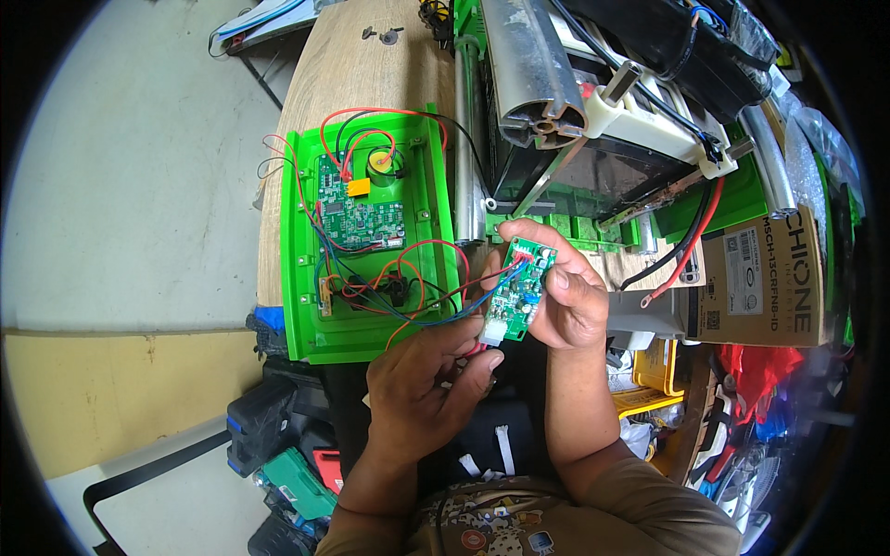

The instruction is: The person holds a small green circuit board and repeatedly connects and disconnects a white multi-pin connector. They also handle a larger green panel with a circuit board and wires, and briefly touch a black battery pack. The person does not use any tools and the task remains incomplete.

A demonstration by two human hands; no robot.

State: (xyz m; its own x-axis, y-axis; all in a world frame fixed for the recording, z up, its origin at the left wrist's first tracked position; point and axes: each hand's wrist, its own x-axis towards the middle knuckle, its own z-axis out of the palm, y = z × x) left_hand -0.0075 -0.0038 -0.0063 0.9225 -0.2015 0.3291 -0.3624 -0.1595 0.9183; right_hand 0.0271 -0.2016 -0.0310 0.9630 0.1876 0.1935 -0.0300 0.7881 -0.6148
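The right hand (573, 301) supports a small green circuit board (517, 292) along its right edge, thumb at the front and fingers behind, so that the component face is turned up toward the wearer; this grip appears chosen to leave most of the components unobstructed. The board is held clear of the table (320, 56), in front of the body and just right of an open green plastic housing panel (431, 185). The left hand (431, 385) is closed, thumb against fingers, around red leads (478, 349) at the white connector (498, 331) on the board's lower end; whether it grips the plug body as well cannot be told. With the board steadied from the opposite side, the left fingertips probably have better control at the connector. A wiring harness (434, 322) links the board to the panel, which likely explains why the two are kept near each other: the wires retain slack. The panel lies with its inner side up, exposing the larger circuit board (362, 218) and a yellow-topped cylindrical component (381, 165).
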